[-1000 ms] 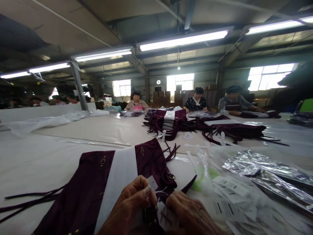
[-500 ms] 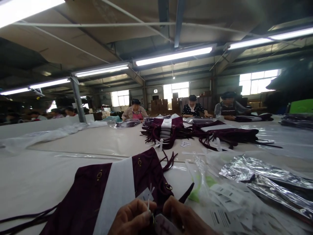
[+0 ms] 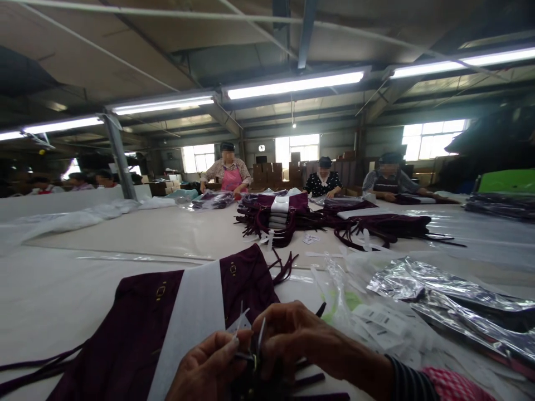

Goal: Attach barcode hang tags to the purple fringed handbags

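Observation:
A maroon fabric bag [image 3: 137, 317] with a white paper band [image 3: 192, 323] lies flat on the table in front of me. My left hand [image 3: 207, 370] and my right hand [image 3: 292, 340] meet at the bag's near right corner. Both are closed in a pinch on a thin white tag loop [image 3: 259, 334] and a small paper hang tag [image 3: 240, 322] at a metal ring of the bag. Dark straps [image 3: 37, 370] trail off the bag to the left.
Loose barcode tags [image 3: 376, 320] and crinkled clear plastic bags [image 3: 443, 295] lie at my right. Piles of maroon bags [image 3: 284, 217] sit mid-table. Several people work at the far side, one standing in a pink apron [image 3: 229, 178]. White sheeting [image 3: 83, 217] lies at the left.
My right hand has risen above the bag's corner and now pinches the tag loop from above. The view shifted slightly. The person in the pink apron has stood up.

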Demonstrator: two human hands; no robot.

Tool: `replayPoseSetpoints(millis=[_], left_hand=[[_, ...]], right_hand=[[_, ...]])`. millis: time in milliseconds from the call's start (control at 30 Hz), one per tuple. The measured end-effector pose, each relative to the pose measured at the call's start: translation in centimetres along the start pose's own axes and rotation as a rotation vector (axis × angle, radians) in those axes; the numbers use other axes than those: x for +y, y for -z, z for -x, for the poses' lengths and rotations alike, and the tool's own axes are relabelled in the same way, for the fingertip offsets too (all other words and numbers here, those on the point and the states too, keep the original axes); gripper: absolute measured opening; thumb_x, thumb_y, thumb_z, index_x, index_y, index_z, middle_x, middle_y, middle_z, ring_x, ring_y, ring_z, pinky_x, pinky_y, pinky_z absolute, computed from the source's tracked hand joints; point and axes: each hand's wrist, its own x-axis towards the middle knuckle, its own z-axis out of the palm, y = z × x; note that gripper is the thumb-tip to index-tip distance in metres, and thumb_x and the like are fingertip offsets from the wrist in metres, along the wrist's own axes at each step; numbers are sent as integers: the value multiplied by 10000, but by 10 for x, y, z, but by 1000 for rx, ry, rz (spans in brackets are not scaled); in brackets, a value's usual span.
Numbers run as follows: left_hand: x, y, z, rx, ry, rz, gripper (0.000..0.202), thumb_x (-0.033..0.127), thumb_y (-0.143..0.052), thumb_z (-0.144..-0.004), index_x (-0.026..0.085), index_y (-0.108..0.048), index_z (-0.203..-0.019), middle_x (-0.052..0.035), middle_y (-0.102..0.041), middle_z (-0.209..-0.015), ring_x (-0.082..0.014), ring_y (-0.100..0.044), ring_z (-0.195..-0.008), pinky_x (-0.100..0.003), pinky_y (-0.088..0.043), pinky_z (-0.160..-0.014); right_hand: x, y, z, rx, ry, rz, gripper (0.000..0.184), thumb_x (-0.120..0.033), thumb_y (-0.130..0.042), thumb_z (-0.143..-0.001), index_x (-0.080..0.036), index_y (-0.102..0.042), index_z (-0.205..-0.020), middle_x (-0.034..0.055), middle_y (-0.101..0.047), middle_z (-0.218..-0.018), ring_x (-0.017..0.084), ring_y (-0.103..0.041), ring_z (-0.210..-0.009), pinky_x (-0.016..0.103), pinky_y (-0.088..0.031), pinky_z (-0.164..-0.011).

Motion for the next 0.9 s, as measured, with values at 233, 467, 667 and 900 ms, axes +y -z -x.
replayPoseSetpoints(millis=[233, 467, 667, 900], left_hand=[[-8, -10, 1, 159, -128, 111, 382, 333, -984, -497, 117, -740, -697, -69, -758, -796, -156, -697, -747, -199, -561, -663], [-10, -16, 4, 233, -113, 135, 384, 306, -972, -531, 105, -718, -736, -90, -769, -849, -141, -699, -692, -180, -546, -574], [-12, -25, 7, 277, -134, 126, 406, 352, -977, -493, 113, -733, -713, -88, -771, -904, -137, -694, -701, -179, -562, -563], [-20, -27, 10, 285, -184, 60, 377, 374, -950, -517, 134, -752, -730, -108, -760, -1099, -156, -701, -760, -162, -535, -532]], right_hand=[[-13, 9, -16, 15, 39, 339, 374, -455, -638, -881, -166, -548, -661, -79, -455, -409, 45, -351, -326, 161, -218, -328], [-30, 13, -31, 19, 3, 577, 355, -377, -634, -879, -176, -482, -628, -83, -396, -483, 42, -334, -406, 174, -208, -373], [-33, 25, -28, -210, -115, 523, 340, -405, -638, -869, -179, -508, -651, -76, -440, -490, 47, -344, -392, 185, -230, -376], [-48, 16, -40, -356, -211, 670, 274, -257, -623, -813, -172, -493, -586, -87, -413, -446, 42, -353, -372, 159, -252, -361]])
